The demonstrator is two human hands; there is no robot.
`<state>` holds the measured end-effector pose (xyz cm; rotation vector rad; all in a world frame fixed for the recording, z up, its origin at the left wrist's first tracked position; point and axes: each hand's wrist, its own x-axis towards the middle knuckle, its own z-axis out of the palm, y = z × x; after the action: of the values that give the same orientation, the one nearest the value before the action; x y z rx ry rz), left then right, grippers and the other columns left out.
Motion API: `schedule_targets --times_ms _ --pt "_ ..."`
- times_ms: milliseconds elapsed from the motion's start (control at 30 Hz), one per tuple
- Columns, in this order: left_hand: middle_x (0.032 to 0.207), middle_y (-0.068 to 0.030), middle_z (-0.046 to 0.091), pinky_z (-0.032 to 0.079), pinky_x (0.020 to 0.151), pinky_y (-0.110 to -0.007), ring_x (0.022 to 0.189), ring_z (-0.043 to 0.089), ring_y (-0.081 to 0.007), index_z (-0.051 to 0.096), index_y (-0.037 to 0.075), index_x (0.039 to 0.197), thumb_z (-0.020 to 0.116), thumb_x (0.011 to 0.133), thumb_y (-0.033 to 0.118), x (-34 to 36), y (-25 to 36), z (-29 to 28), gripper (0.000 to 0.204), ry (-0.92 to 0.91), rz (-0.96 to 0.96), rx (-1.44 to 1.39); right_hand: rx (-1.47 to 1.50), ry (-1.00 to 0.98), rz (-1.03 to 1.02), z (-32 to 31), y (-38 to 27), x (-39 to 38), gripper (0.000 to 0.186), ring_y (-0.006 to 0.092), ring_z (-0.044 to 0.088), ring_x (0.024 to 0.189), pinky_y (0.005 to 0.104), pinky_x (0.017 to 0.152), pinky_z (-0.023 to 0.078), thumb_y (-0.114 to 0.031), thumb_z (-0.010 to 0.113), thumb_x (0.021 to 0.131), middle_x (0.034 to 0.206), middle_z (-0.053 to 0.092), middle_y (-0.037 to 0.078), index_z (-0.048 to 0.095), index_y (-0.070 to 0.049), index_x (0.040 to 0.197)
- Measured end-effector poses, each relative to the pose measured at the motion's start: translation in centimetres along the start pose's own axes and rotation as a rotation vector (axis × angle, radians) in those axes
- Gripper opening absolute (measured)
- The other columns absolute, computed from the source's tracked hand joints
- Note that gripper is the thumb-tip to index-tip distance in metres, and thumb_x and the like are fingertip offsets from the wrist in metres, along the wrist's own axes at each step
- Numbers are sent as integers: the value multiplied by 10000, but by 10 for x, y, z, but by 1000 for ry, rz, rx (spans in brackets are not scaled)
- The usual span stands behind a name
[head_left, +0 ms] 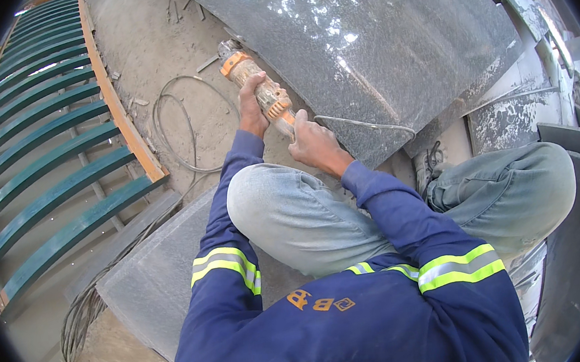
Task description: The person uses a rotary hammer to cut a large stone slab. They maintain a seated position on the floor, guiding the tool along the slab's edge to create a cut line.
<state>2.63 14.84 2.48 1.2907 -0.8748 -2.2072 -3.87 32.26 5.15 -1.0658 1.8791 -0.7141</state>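
Observation:
A dusty orange-and-metal angle grinder (269, 98) is held diagonally, its head up at the edge of a dark grey polished stone slab (402, 44). My left hand (252, 104) is closed round the upper part of the grinder's body. My right hand (310, 140) is wrapped round its rear end, lower down, above my bent knee. A grey cord (367, 125) runs from near my right hand across the slab's lower edge. The cutting face of the grinder head is too small to make out.
A green-slatted metal grating (64, 119) with an orange edge runs along the left. Looped cable (188, 135) lies on the dusty ground (129, 36) with scattered offcuts. I sit on a grey slab (142, 279) beside coiled cables (83, 319). More slabs (501, 126) are at the right.

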Motion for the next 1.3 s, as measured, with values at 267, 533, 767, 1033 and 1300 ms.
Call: schedule_targets --times_ms 267,533,767,1033,1300 --pt "827 -163 620 620 607 -414 685 694 -293 532 48 1022 701 825 268 15 4 -3 340 -37 3 -13 2 15 -13 2 3 17 338 490 687 920 551 814 540 -111 621 797 926 673 347 418 30 1028" --pt "822 -161 614 625 612 -418 683 693 -287 534 47 1015 701 825 260 27 9 -9 330 -65 -9 -18 10 9 8 4 0 28 366 492 683 945 560 851 526 -127 638 794 958 669 357 417 31 1040" --pt "817 -160 611 619 602 -416 670 684 -287 532 49 1004 693 830 255 5 3 6 314 -14 1 -5 15 -6 6 1 5 9 360 498 682 929 556 835 533 -129 626 794 941 667 345 413 38 1032" --pt "815 -158 610 613 594 -423 667 678 -290 525 46 1019 686 835 260 -6 -5 6 325 -25 -5 -26 29 -16 3 0 7 -7 353 488 682 927 558 824 533 -126 618 802 941 668 335 401 33 1030" --pt "810 -161 610 615 597 -423 664 673 -285 515 29 1034 672 840 272 13 -4 -3 348 -37 -19 -22 41 -4 -14 -1 7 5 365 500 675 941 560 827 531 -126 634 804 947 666 343 401 32 1036"
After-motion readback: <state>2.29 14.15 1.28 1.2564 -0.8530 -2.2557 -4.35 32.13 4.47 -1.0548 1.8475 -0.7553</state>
